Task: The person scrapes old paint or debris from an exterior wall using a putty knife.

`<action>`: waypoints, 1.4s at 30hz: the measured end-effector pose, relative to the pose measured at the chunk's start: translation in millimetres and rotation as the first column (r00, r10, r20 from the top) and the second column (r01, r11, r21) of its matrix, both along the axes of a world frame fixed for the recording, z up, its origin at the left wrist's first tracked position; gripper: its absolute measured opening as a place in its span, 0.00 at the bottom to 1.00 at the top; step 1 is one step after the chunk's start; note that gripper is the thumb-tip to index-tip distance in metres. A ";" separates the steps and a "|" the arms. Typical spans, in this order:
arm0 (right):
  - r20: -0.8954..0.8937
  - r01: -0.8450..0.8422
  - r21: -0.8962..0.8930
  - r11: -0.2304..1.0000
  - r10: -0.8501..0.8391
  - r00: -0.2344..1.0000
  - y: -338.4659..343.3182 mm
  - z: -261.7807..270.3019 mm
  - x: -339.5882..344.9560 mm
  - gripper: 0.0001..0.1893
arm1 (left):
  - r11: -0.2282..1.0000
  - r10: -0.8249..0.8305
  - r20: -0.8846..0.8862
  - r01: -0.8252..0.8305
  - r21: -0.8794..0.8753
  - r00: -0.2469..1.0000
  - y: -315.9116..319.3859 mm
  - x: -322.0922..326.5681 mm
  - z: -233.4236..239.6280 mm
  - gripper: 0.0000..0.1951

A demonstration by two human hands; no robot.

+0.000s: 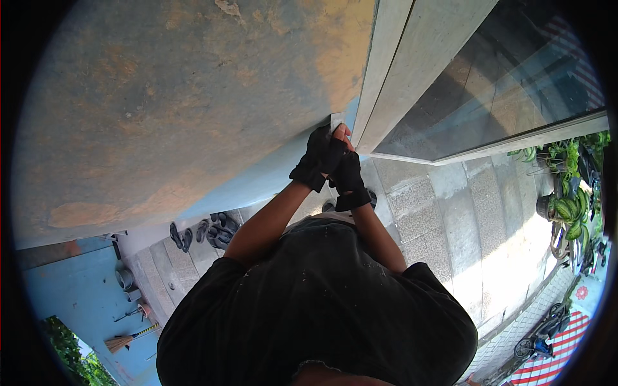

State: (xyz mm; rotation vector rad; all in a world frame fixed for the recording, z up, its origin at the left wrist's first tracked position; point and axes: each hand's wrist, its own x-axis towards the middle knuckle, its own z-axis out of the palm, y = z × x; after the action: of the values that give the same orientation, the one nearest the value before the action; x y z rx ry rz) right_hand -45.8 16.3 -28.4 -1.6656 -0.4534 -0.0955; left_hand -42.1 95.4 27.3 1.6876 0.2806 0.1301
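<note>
A flat metal blade (pixel 336 118), apparently of a scraper or putty knife, lies against the wall close to a pale frame. Both hands wear black fingerless gloves and are clasped together around the tool, so its handle is hidden. My left hand (pixel 318 153) is on the wall side. My right hand (pixel 348 166) presses against it from the frame side, bare fingertips close behind the blade. The wall (pixel 193 96) is patchy grey and tan, its surface worn. Light blue paint (pixel 256 169) shows along its lower part and in a narrow strip by the frame.
A pale frame (pixel 410 72) with a glass pane (pixel 483 96) angles out at right. Several sandals (pixel 212 233) lie on the tiled floor (pixel 415 202) near the wall's foot. Potted plants (pixel 572 207) and a motorcycle (pixel 543 333) stand at far right. A broom (pixel 123 341) is at lower left.
</note>
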 end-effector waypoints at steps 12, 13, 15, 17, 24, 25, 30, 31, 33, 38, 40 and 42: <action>0.037 -0.084 -0.142 0.986 0.090 0.995 -8.6 -12.6 -3.6 0.16 | 1.000 -0.010 -0.047 0.009 -0.018 0.999 0.3 -3.8 5.5 0.20; 0.033 -0.086 -0.145 0.986 0.092 0.995 -9.7 -17.1 -4.4 0.16 | 1.000 -0.002 -0.058 0.001 -0.026 0.998 -1.0 -5.7 5.2 0.20; 0.078 -0.119 -0.249 0.961 0.142 0.987 -9.0 -24.6 0.1 0.17 | 1.000 -0.003 -0.039 0.003 -0.007 0.999 2.8 -9.3 -4.3 0.20; 0.086 -0.099 -0.281 0.955 0.128 0.988 -8.7 -29.3 -0.8 0.19 | 1.000 -0.005 -0.014 0.006 0.015 1.000 5.4 -7.5 -11.7 0.21; -0.337 -0.294 -0.296 0.909 0.189 0.922 -12.4 -13.7 2.2 0.18 | 1.000 -0.007 -0.034 0.007 -0.006 0.999 3.6 -6.0 -7.8 0.20; -0.333 -0.293 -0.296 0.909 0.189 0.924 -9.7 -15.8 -0.3 0.18 | 1.000 -0.008 -0.041 0.007 -0.026 0.999 3.3 -5.0 -5.8 0.20; -0.196 -0.130 -0.041 0.991 0.120 0.973 -1.5 -6.6 2.2 0.21 | 0.999 -0.017 -0.013 0.016 -0.040 1.000 6.1 -0.7 -3.3 0.19; -0.194 -0.130 -0.044 0.991 0.119 0.974 -4.7 -7.6 4.5 0.21 | 0.997 -0.020 0.012 0.021 -0.069 1.000 0.9 2.6 9.2 0.18; -0.195 -0.189 0.131 0.973 0.212 0.958 -8.0 -12.0 14.4 0.13 | 0.999 -0.031 0.033 0.031 -0.012 0.999 -0.7 7.9 18.5 0.18; -0.284 -0.066 0.067 0.996 0.083 0.955 -1.3 -3.4 -9.9 0.13 | 0.995 0.000 -0.066 -0.006 -0.096 0.998 4.6 -8.8 -9.5 0.20; -0.464 -0.052 0.208 0.977 0.146 0.874 -4.4 -2.8 -5.5 0.14 | 0.998 -0.010 -0.062 0.006 -0.062 0.998 2.8 -5.7 -7.1 0.20; -0.618 -0.010 0.338 0.941 0.230 0.751 -4.6 -4.5 -4.1 0.15 | 0.999 -0.018 -0.065 0.016 -0.030 0.998 1.8 -4.7 -5.9 0.20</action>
State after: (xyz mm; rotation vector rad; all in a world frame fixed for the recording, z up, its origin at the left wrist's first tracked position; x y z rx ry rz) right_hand -50.0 11.7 -32.9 -1.2380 -0.0004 0.4868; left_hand -46.8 97.2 21.5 1.6664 0.3154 0.0582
